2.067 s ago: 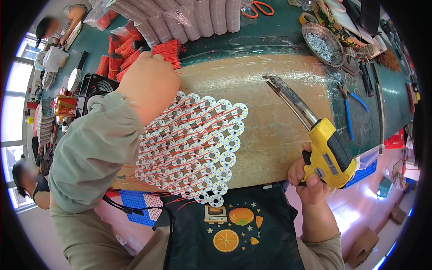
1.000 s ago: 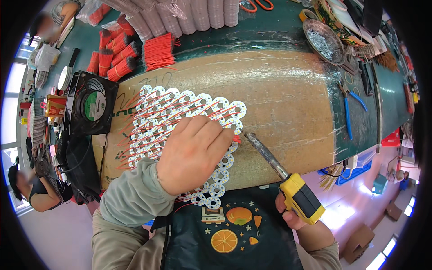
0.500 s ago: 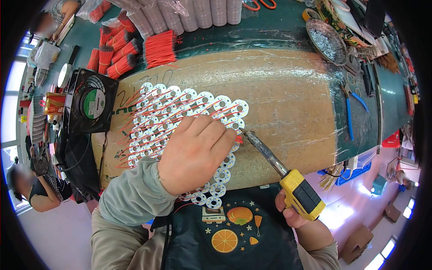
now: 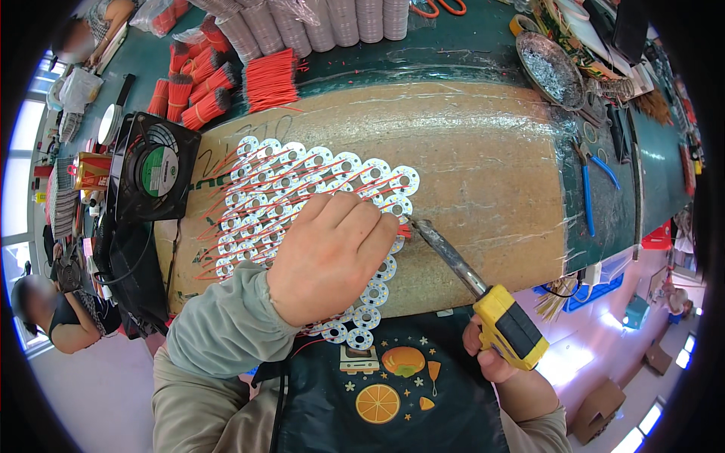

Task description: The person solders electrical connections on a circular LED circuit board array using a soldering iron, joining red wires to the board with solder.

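Rows of white ring-shaped LED boards [image 4: 405, 181] lie on a cardboard sheet [image 4: 491, 166], with thin red wires trailing left from them. Over the right part of the rows, my left hand [image 4: 332, 253] is closed, knuckles up. Short ends of red wires [image 4: 405, 231] poke out beside its fingertips; the rest is hidden under the hand. My right hand [image 4: 487, 351] grips a soldering iron [image 4: 510, 325] by its yellow and black handle. The iron's tip is close to a board's edge beside my left fingertips; whether it touches cannot be made out.
A black fan [image 4: 156, 170] stands left of the boards. Behind lie bundles of red wire [image 4: 204, 106] and stacks of grey discs [image 4: 325, 26]. At right are a metal dish [image 4: 551, 72] of scraps and blue-handled pliers [image 4: 587, 196]. Another person [image 4: 72, 317] sits at far left.
Almost nothing differs. The soldering iron and my left hand show only a tiny shift to the right, along with the whole scene.
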`<state>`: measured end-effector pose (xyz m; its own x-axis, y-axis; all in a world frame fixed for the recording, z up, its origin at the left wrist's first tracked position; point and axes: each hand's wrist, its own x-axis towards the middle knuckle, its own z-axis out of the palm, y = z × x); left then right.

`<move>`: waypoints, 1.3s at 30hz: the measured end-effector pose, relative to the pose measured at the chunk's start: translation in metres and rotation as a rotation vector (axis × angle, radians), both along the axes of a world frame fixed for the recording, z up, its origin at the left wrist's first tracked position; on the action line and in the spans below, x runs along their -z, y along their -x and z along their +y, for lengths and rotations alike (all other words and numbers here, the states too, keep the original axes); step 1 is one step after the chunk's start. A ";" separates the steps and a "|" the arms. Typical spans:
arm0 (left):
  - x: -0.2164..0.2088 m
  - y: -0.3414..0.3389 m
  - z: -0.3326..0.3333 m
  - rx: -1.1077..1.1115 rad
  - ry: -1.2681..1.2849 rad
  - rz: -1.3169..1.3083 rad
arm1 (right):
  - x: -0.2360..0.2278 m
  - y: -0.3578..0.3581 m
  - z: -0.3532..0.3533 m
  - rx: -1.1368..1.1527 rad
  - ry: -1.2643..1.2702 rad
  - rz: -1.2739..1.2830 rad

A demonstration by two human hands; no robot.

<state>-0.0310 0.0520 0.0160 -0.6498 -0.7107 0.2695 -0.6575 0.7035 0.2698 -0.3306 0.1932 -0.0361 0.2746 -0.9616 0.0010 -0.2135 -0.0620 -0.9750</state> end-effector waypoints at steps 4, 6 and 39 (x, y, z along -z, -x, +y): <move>0.001 0.000 -0.001 0.004 0.005 0.003 | -0.010 -0.005 -0.006 0.049 -0.090 -0.233; 0.001 0.000 -0.001 0.004 0.007 0.005 | -0.011 -0.006 -0.007 0.049 -0.099 -0.268; 0.004 -0.011 0.016 -0.010 0.131 0.088 | -0.006 -0.005 0.002 -0.037 -0.055 -0.227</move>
<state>-0.0201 0.0680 0.0117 -0.6128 -0.6718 0.4162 -0.6425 0.7301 0.2326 -0.3253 0.1948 -0.0296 0.3079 -0.9513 0.0148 0.0128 -0.0114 -0.9999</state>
